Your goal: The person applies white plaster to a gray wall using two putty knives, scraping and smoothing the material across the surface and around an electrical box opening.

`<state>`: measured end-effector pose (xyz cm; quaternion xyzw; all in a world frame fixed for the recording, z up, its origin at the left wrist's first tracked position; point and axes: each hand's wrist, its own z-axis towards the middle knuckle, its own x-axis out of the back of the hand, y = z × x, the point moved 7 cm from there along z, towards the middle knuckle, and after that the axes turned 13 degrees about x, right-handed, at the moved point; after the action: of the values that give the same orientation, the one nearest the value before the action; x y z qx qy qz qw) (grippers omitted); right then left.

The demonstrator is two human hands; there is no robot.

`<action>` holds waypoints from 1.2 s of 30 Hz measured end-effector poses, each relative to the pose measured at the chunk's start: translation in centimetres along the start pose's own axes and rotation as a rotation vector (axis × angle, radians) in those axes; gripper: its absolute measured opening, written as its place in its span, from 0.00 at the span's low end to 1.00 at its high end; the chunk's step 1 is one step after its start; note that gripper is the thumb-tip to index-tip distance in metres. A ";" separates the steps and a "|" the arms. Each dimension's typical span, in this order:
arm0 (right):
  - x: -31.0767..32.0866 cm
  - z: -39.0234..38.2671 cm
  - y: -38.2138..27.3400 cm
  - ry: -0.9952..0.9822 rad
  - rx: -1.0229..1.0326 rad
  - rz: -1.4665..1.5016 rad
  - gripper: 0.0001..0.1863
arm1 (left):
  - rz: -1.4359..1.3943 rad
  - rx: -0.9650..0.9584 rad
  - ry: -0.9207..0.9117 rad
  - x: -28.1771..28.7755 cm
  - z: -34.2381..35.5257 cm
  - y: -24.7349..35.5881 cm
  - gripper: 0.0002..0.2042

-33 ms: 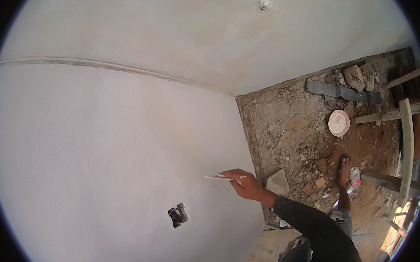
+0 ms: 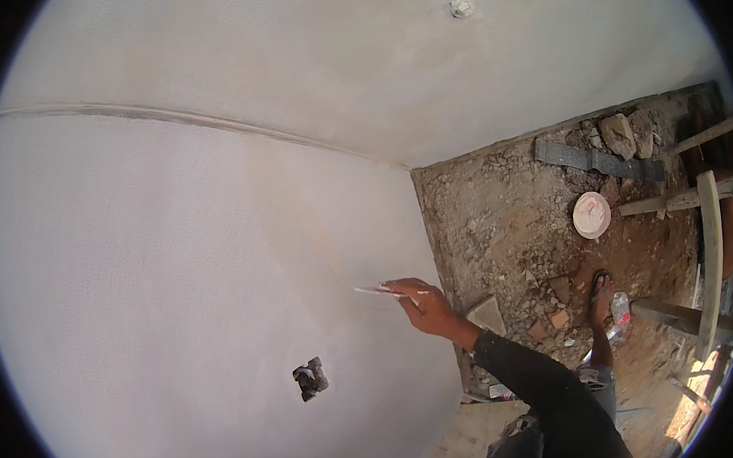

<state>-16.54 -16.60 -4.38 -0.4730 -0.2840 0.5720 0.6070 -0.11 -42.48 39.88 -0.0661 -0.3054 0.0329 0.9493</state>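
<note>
Pale walls [image 2: 175, 244] meet in a corner before me, edging a dirt floor [image 2: 512, 224] strewn with rubble [image 2: 560, 288]. A jagged, roughly square hole [image 2: 310, 379] breaks one wall's surface; to the right, rough wooden timbers [image 2: 709, 255] crowd the floor's edge near a bright patch of sunlight [image 2: 687, 403].

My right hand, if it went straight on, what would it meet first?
Probably the smooth whitish wall, just past the thin flat whitish blade in your right hand; depth is unclear.
</note>
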 end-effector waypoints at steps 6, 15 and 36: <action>3.7 18.8 3.7 0.179 0.179 -0.202 0.15 | 0.008 -0.015 0.022 -0.2 0.4 0.6 0.09; -1.0 18.6 4.1 0.167 0.333 -0.280 0.24 | 0.023 -0.023 0.025 -1.1 1.0 0.7 0.09; -2.4 15.5 -0.5 -0.108 0.246 -0.145 0.26 | 0.081 0.002 0.014 0.0 0.9 0.6 0.09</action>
<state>-30.53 -14.99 2.64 -0.3417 -0.2775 0.5820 0.6838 -0.68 -41.80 40.49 -0.0776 -0.2957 0.0710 0.9495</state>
